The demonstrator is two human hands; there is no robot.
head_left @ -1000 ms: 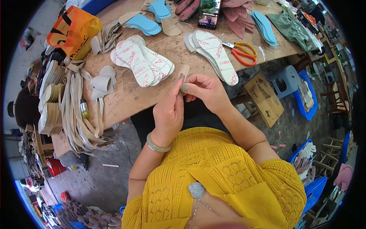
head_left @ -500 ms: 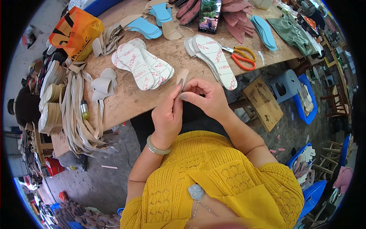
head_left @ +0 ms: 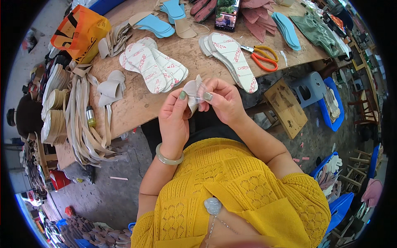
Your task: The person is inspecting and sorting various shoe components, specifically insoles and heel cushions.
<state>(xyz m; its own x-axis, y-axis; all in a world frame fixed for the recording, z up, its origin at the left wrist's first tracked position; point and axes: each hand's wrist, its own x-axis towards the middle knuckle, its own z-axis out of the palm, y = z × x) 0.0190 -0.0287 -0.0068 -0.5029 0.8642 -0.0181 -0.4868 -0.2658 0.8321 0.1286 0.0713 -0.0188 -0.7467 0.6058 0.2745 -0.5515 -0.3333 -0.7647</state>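
Observation:
My left hand (head_left: 174, 110) is closed on a small curved beige piece (head_left: 190, 87) of sheet material, thumb on top, just off the table's near edge. The thumb and fingers of my right hand (head_left: 225, 101) pinch a thin translucent film (head_left: 201, 89) at that piece's right side. How far the film is still joined to the piece cannot be made out. Beyond my hands lie a fanned stack of white insoles (head_left: 144, 68) with red print and another white insole stack (head_left: 233, 60). Orange-and-yellow-handled scissors (head_left: 264, 58) rest beside the second stack.
Curled beige pieces (head_left: 111, 89) and long fabric strips (head_left: 76, 120) lie at the table's left, by a small bottle (head_left: 91, 117). Farther back are an orange bag (head_left: 78, 35), blue insoles (head_left: 155, 25) and a phone (head_left: 226, 15). A wooden stool (head_left: 285, 108) stands right.
My hands have turned and drawn slightly apart. The beige piece now faces up more, and a translucent film shows between it and my right fingers.

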